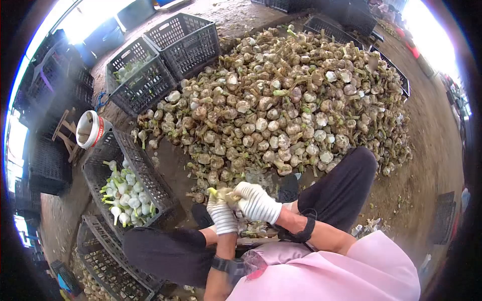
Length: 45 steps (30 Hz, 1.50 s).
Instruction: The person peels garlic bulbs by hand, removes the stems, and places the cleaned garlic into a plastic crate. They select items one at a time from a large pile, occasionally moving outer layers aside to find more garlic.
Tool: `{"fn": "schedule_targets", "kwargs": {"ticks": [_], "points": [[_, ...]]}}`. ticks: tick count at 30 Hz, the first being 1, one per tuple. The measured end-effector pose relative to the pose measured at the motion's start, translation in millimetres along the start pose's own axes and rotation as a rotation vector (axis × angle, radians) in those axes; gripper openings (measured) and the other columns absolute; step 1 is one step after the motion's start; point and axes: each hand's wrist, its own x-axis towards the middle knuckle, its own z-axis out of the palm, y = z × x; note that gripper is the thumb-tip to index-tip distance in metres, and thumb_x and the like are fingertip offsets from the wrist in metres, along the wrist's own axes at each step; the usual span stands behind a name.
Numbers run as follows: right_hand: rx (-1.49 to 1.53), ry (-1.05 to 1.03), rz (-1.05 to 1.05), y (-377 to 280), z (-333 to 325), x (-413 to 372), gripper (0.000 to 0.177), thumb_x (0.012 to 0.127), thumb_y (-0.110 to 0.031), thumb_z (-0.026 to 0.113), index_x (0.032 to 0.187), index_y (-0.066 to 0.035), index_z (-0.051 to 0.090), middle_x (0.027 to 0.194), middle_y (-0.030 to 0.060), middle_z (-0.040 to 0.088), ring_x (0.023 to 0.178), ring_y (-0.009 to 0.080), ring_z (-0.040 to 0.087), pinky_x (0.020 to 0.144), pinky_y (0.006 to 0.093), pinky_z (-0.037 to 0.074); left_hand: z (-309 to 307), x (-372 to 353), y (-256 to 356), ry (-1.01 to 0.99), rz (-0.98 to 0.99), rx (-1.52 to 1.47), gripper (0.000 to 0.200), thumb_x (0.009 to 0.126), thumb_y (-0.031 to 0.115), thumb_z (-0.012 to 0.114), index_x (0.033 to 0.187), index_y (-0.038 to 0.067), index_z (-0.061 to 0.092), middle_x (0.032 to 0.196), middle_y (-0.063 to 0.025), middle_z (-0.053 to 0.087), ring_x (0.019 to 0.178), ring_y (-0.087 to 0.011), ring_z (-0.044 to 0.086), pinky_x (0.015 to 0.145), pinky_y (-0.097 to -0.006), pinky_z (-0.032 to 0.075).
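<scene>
While both hands clamp one garlic bulb [224,193], it sits just above the person's lap, between the knees, at the near edge of the heap. left hand [222,214]: white knit glove, fingers wrapped round the bulb from below, pale green stem end poking out on the left side. right hand [257,203]: same kind of glove, closed over the bulb from the right and touching the left hand. Can't tell how much skin is left on the bulb; the gloves cover most of it. Black straps on both wrists. Black trousers [346,185], pink shirt [326,273] at the bottom of the view. Straight ahead: big garlic pile [281,95] on the dirt floor, bulbs unclean, with stalk stubs. To the left, just beside the left knee: black plastic crate [150,175] holding clean white bulbs with green stems. Below it, a second crate [108,261], brownish bulbs inside. White bucket [90,129] with a red band sits at the first crate's far corner. Further back left: two more crates, one [138,78] with a few bulbs, one [187,40] where I can't see the contents.
</scene>
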Motion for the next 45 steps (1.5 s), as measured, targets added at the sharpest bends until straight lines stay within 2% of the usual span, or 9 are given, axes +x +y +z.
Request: {"fn": "schedule_targets", "kwargs": {"ticks": [2,3,5,8,12,25,31,35,45], "points": [[0.709,-0.169,0.228,5.6,-22.9,10.0,0.004,0.069,0.004,0.06,0.072,0.001,0.061,0.086,0.0109,0.066,0.077,0.0191,0.065,0.064,0.0284,0.053,1.8,-9.1,20.9,-0.091,-0.064,-0.03,0.028,0.088,0.029,0.06,0.094,0.002,0.059,0.078,-0.0047,0.061,0.064,-0.0121,0.057,0.051,-0.023,0.045],[0.188,0.023,-0.401,17.5,-27.7,19.1,0.016,0.061,0.003,0.07,0.077,0.002,0.068,0.088,0.0102,0.068,0.074,0.0148,0.062,0.068,0.0284,0.054,4.1,-15.1,34.6,-0.132,-0.159,-0.096,0.032,0.089,0.031,0.058,0.096,0.001,0.059,0.078,-0.0059,0.062,0.064,-0.0144,0.059,0.052,-0.0246,0.047],[0.83,0.114,0.23,23.9,-47.2,27.0,0.023,0.067,0.005,0.065,0.089,0.0,0.066,0.092,0.0096,0.066,0.076,0.017,0.062,0.069,0.0253,0.051,-5.4,-9.0,40.1,-0.348,-0.2,-0.263,0.036,0.091,0.035,0.054,0.098,0.0,0.06,0.078,-0.0082,0.062,0.064,-0.0164,0.06,0.054,-0.0262,0.048],[-0.3,-0.2,0.102,76.3,-36.5,30.6,0.054,0.073,0.003,0.057,0.126,-0.005,0.048,0.105,0.0059,0.061,0.091,0.017,0.058,0.08,0.0269,0.047,1.6,-3.0,39.9,-0.184,-0.205,-0.221,0.035,0.089,0.033,0.058,0.098,-0.002,0.06,0.079,-0.0102,0.062,0.062,-0.0188,0.06,0.054,-0.0291,0.05],[0.113,0.015,-0.055,6.1,-2.3,9.6,0.075,0.07,-0.012,0.069,0.136,-0.001,0.035,0.112,0.0161,0.059,0.103,0.0238,0.057,0.091,0.0305,0.043,-0.7,8.2,19.8,0.12,-0.102,-0.211,0.022,0.081,0.017,0.07,0.094,0.001,0.062,0.083,-0.0052,0.063,0.069,-0.0139,0.059,0.061,-0.0272,0.05],[-0.23,0.43,-0.176,13.4,14.4,27.7,0.023,0.073,0.002,0.057,0.095,-0.001,0.061,0.086,0.0137,0.064,0.077,0.0222,0.063,0.069,0.031,0.05,13.1,-4.6,19.4,0.101,0.186,0.076,0.01,0.086,0.012,0.065,0.088,0.003,0.064,0.077,-0.0014,0.063,0.063,-0.0077,0.056,0.055,-0.0193,0.043],[0.423,-0.282,0.307,67.7,-18.9,42.3,0.036,0.07,-0.002,0.061,0.106,0.0,0.06,0.102,0.0124,0.064,0.083,0.0201,0.064,0.075,0.0295,0.051,6.2,-9.4,38.7,-0.175,0.008,-0.069,0.024,0.091,0.026,0.059,0.094,0.002,0.062,0.086,-0.0054,0.064,0.075,-0.0109,0.058,0.066,-0.023,0.048],[0.156,-0.327,0.159,0.2,-38.4,20.7,0.049,0.068,-0.014,0.065,0.115,-0.002,0.057,0.106,0.013,0.061,0.103,0.021,0.057,0.09,0.0295,0.044,5.4,-6.7,42.6,-0.245,0.192,0.003,0.027,0.093,0.03,0.054,0.096,0.003,0.06,0.086,-0.0053,0.062,0.075,-0.0117,0.057,0.068,-0.0248,0.048],[-0.564,0.241,-0.418,5.3,5.8,13.5,0.006,0.073,-0.007,0.058,0.077,-0.005,0.062,0.071,0.0076,0.058,0.068,0.0263,0.059,0.06,0.035,0.048,-12.1,10.6,16.8,-0.052,-0.14,-0.021,0.03,0.089,0.031,0.062,0.099,0.003,0.061,0.088,-0.0036,0.062,0.074,-0.0107,0.058,0.061,-0.0249,0.048]]}}
